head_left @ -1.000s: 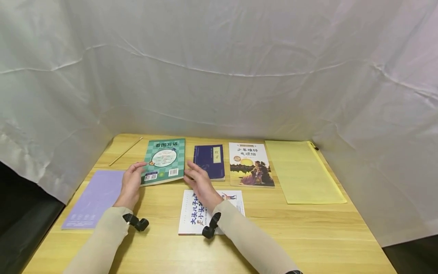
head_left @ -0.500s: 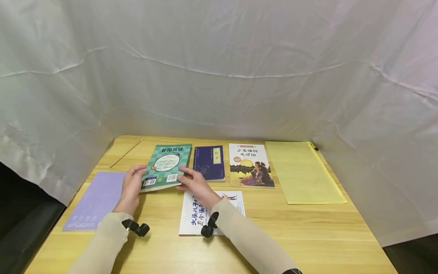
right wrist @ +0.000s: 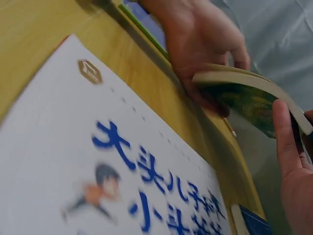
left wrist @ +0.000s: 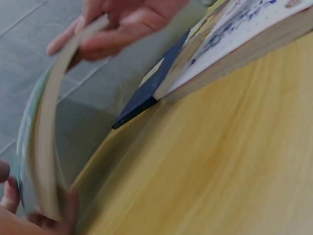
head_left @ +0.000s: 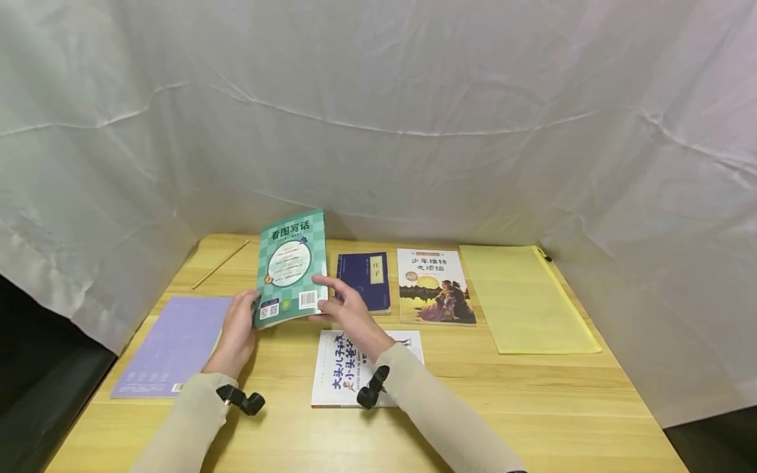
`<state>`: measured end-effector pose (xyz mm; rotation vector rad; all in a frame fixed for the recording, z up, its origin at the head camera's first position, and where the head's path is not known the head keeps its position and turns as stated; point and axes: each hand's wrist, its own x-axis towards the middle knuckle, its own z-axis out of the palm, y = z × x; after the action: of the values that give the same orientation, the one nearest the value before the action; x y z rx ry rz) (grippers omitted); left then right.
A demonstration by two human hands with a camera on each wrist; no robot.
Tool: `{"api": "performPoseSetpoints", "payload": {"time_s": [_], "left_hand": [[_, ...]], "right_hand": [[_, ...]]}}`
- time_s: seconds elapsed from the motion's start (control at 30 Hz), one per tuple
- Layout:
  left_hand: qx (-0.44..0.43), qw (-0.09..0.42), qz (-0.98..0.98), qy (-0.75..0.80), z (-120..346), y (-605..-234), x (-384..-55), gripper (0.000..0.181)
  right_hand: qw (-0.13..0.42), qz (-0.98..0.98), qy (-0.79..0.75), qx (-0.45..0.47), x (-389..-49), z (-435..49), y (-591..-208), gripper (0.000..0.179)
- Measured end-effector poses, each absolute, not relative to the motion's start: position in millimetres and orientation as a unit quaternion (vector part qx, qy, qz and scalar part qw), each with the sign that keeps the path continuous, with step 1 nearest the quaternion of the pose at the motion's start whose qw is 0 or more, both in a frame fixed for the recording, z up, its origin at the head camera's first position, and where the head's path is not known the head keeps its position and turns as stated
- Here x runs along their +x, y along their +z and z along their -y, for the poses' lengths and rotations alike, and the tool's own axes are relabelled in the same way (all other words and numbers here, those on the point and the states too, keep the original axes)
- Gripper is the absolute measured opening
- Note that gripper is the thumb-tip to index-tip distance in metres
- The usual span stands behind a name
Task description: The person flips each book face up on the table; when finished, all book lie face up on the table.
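Note:
A green checkered paperback (head_left: 290, 263) is raised off the table and tilted up, its title side towards me in the head view. My left hand (head_left: 236, 325) grips its lower left edge. At the lower right corner, my right hand (head_left: 353, 315) pinches the book between thumb and fingers. The left wrist view shows the book's page edges (left wrist: 49, 132) bowed between both hands. From the right wrist, the dark green underside (right wrist: 249, 105) of the book is visible. Beneath my right forearm lies a white book (head_left: 337, 371) with blue lettering.
A purple booklet (head_left: 171, 345) lies at the left, with a thin wooden stick (head_left: 220, 264) beyond it. A dark blue book (head_left: 357, 279), an illustrated book (head_left: 436, 286) and a yellow zip pouch (head_left: 532, 299) line the back. Pale sheeting (head_left: 378, 131) surrounds the wooden table (head_left: 503, 407).
The green book first came slightly nearer and to the right, then rose and tilted more upright. Both hands moved with it, and the right thumb now lies on its right edge.

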<state>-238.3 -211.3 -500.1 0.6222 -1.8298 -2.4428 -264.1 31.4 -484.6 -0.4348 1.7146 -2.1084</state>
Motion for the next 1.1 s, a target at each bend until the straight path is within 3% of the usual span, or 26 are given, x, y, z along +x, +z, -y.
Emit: {"api": "performPoseSetpoints", "payload": {"time_s": [0.2, 0.43, 0.57, 0.73, 0.83, 1.0, 1.1], "left_hand": [[0.155, -0.02, 0.53, -0.833, 206.3, -496.1, -235.3, 0.014], [0.052, -0.039, 0.516, -0.854, 202.1, -496.6, -228.6, 0.037], [0.004, -0.043, 0.513, -0.857, 197.2, -498.4, -226.9, 0.054], [-0.029, -0.052, 0.516, -0.854, 195.1, -500.4, -226.4, 0.06], [-0.04, -0.056, 0.519, -0.852, 197.0, -501.7, -226.1, 0.057], [-0.058, -0.062, 0.517, -0.852, 199.8, -503.4, -225.5, 0.052], [-0.058, -0.064, 0.513, -0.854, 198.7, -502.0, -225.4, 0.048]], "right_hand": [[0.155, -0.661, -0.72, -0.146, -268.4, -55.6, -485.8, 0.057], [0.117, -0.732, -0.652, -0.158, -269.0, -81.5, -489.2, 0.06], [0.097, -0.729, -0.661, -0.151, -269.7, -89.6, -493.1, 0.043], [0.072, -0.719, -0.683, -0.107, -269.1, -91.1, -497.0, 0.03], [0.069, -0.708, -0.695, -0.101, -269.3, -90.1, -499.4, 0.035], [0.084, -0.668, -0.735, -0.081, -271.9, -89.9, -499.4, 0.063], [0.067, -0.632, -0.77, -0.053, -275.5, -92.2, -498.3, 0.059]]}}
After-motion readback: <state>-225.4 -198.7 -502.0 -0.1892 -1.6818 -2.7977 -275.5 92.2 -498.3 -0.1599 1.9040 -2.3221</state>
